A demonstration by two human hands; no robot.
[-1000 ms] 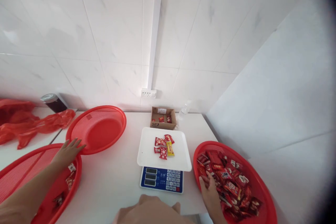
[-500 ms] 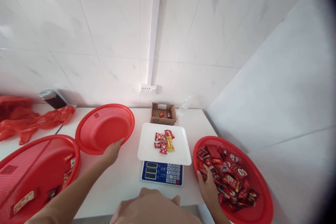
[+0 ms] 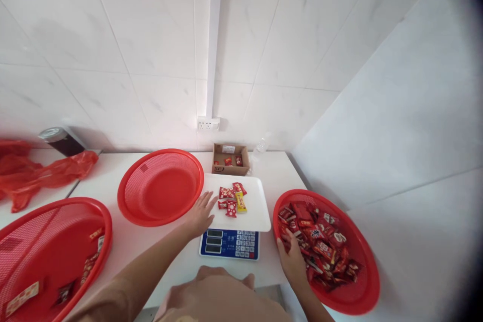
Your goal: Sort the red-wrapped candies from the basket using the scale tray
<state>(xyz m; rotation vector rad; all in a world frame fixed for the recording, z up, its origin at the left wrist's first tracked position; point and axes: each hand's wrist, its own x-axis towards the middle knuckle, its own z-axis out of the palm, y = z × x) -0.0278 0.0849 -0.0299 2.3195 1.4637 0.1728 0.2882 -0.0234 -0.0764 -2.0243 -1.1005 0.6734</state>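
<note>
I'm spreading left hand [image 3: 200, 217] wide at tray [image 3: 258, 214]'s edge; right hand [image 3: 293, 260] is curling at candies [image 3: 325, 249] inside right basket [image 3: 368, 289], can't tell if gripping. I'm aiming for light pinches, no tray bumps.

Both arms reach forward — left hand [image 3: 201, 215] spread, right [image 3: 292, 256] curled.

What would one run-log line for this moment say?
left hand: open, by tray | right hand: at candy basket | tray: wrapped candies
</note>
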